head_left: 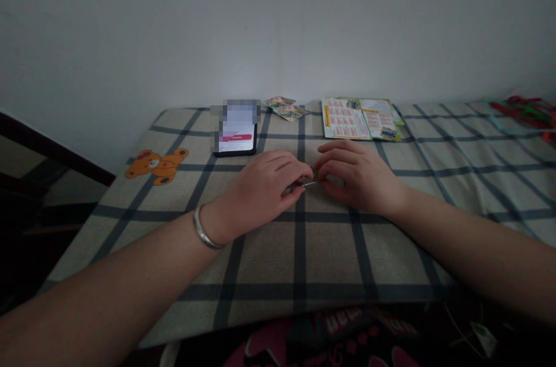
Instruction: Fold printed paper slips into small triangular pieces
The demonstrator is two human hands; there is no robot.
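Observation:
Near the middle of the checked tablecloth (260, 251), my left hand (269, 184) and my right hand (358, 176) face each other, fingertips a short gap apart. A thin, pale-edged small piece (309, 183) shows in that gap; most of it is hidden by the fingers, so its kind is unclear. The left thumb and fingers pinch it. My right fingers are curled in at its other end and seem to hold it too. A silver bangle (204, 228) circles the left wrist.
A lit phone (237, 135) lies beyond my left hand. Behind it are small printed packets or folded papers (286, 109). Printed leaflets (360, 121) lie beyond my right hand. An orange bear cutout (158, 166) is at left, red and green strings (527, 115) at far right. A wall (278, 25) stands behind.

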